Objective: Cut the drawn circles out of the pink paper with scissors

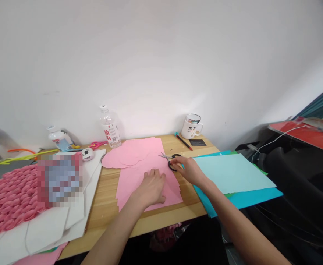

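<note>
The left hand (152, 187) is lying flat and open, palm down, on the top sheet of pink paper (127, 180) — seemingly pinning the stack so that it is not sliding on the wooden worktop (106, 200). The right hand (188, 170) is reaching to the paper's right edge. Its fingers are resting on the black handles of the scissors (167, 157), whose blades are pointing left across the sheet; whether the fingers are through the loops and gripping, I cannot tell. The scissors are lying at the pink sheet's far right corner, just beside a stack of light blue paper (230, 171) that is overhanging the worktop's right end. A rounded pink cut-out (117, 158) is sitting at the far side — apart from both hands — while a bottle (110, 127) and a mug (191, 127) are standing back by the wall.
</note>
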`<state>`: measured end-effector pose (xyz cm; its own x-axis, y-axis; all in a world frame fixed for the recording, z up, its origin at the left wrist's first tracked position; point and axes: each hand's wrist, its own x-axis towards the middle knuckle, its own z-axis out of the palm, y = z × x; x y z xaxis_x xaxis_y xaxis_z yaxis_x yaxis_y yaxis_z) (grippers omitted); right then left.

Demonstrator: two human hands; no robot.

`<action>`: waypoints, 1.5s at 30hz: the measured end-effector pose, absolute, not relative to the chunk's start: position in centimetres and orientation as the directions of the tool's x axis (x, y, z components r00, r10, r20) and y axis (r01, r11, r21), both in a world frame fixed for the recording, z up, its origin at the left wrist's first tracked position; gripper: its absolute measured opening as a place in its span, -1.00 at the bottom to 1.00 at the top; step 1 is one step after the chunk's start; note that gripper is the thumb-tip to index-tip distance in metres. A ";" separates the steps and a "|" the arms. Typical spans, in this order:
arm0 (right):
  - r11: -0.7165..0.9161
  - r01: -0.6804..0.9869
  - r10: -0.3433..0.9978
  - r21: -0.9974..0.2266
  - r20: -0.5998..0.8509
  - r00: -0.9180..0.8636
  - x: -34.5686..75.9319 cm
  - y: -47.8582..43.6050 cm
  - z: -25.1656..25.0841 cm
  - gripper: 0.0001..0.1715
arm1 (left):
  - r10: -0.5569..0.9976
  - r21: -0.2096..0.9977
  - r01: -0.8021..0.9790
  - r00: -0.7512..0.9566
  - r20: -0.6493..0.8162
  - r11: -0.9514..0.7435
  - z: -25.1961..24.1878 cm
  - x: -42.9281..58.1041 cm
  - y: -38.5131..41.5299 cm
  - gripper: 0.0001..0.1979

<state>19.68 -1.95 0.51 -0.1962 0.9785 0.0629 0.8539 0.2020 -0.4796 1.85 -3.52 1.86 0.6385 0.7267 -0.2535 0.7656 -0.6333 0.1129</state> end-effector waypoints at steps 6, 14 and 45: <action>0.148 0.953 0.987 -0.266 -0.018 -0.159 19.5 2.1 -1.0 -0.61 | 0.744 0.052 0.770 0.630 -0.222 -0.636 1.7 1.9 -3.9 -0.71; 0.107 0.981 0.992 -0.162 -0.051 -0.117 19.5 2.8 -1.5 -0.63 | 0.709 -0.029 0.721 0.673 -0.210 -0.692 0.9 2.2 -4.5 -0.61; 0.014 0.983 0.996 -0.185 -0.088 -0.031 15.6 -0.4 -0.8 -0.68 | 0.741 0.011 0.775 0.608 -0.286 -0.631 1.7 2.7 -5.7 -0.55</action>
<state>15.58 -0.43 -0.80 -0.0305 0.9956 -0.0882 0.9826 0.0137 -0.1853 2.69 -5.72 1.70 0.6075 0.7411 -0.2857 0.7754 -0.6314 0.0109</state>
